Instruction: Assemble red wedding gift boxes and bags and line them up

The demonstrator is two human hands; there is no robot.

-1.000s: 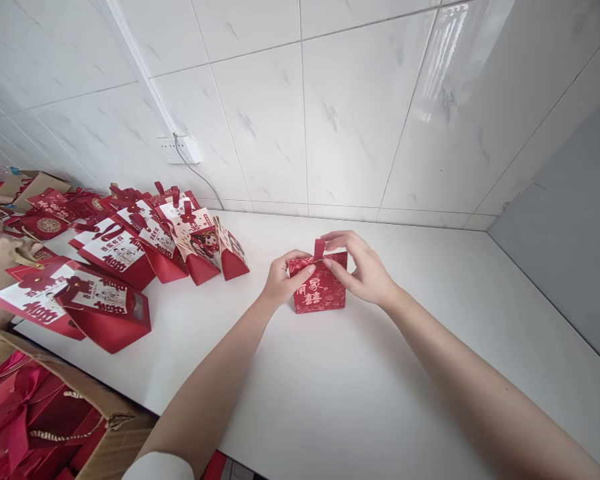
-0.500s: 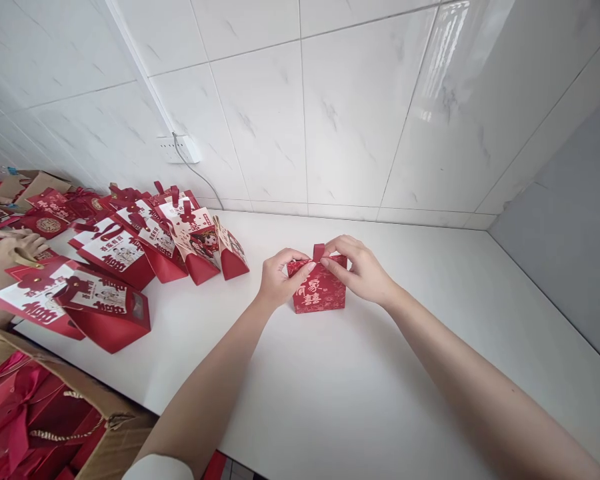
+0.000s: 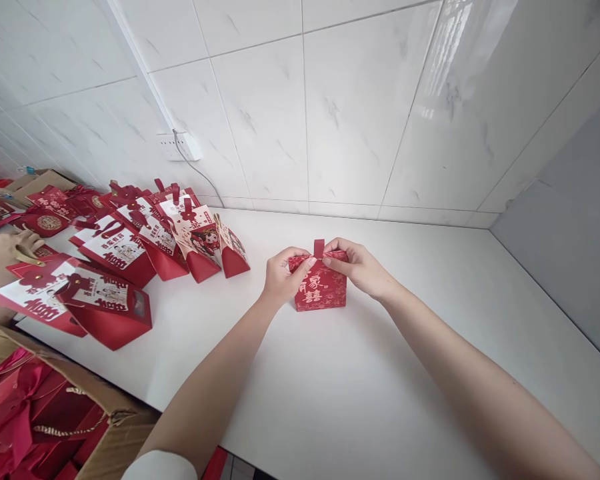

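A small red gift box (image 3: 321, 291) with gold characters stands upright on the white table (image 3: 360, 373), near its middle. A short red tab sticks up from the top of the box. My left hand (image 3: 281, 276) pinches the box's top left edge, thumb and fingers closed on it. On the other side my right hand (image 3: 361, 267) pinches the top right edge beside the tab. Both hands press the top flaps together.
Several finished red and white gift boxes (image 3: 130, 250) lie in a heap at the left. A cardboard carton (image 3: 75, 413) with red items sits at the bottom left. Another person's hand (image 3: 3, 250) shows at the left edge. A socket and cable (image 3: 180, 148) hang on the tiled wall.
My right hand has come down from an open reach over the tab to a pinch on the box top. The left hand stays on the box.
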